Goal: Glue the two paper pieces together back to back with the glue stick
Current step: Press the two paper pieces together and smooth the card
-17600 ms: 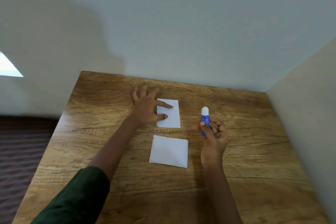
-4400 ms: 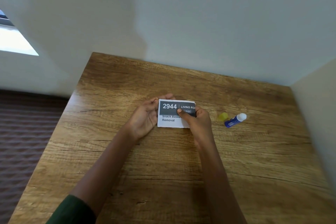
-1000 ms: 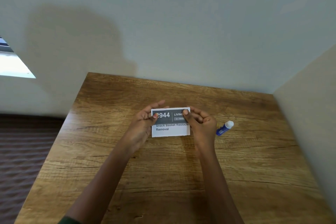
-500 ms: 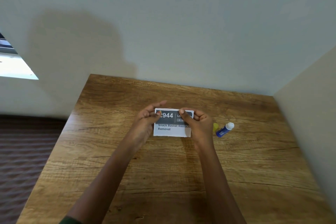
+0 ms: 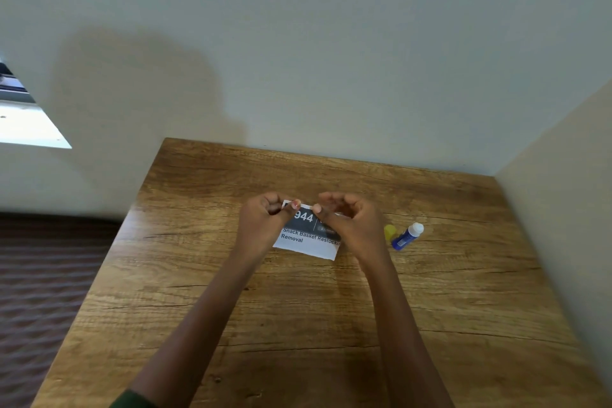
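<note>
A white paper card (image 5: 309, 243) with a dark printed band reading "944" and black text faces me, held above the wooden table (image 5: 298, 325). My left hand (image 5: 265, 223) pinches its top left corner between thumb and curled fingers. My right hand (image 5: 351, 222) pinches the top edge near the middle, covering the card's right part. Only one printed face shows; the second paper piece is hidden behind it. The blue glue stick (image 5: 406, 236) lies on the table to the right of my right hand, white end pointing away, with its yellow cap (image 5: 389, 232) beside it.
A pale wall runs along the table's far edge and another along its right side. A dark ribbed floor covering (image 5: 49, 291) lies off the table's left edge. A bright window sill (image 5: 29, 126) shows at the far left.
My thumbs have slid toward each other along the card's top edge. The card has tilted slightly, its lower right corner dropping. The glue stick and cap have stayed in place.
</note>
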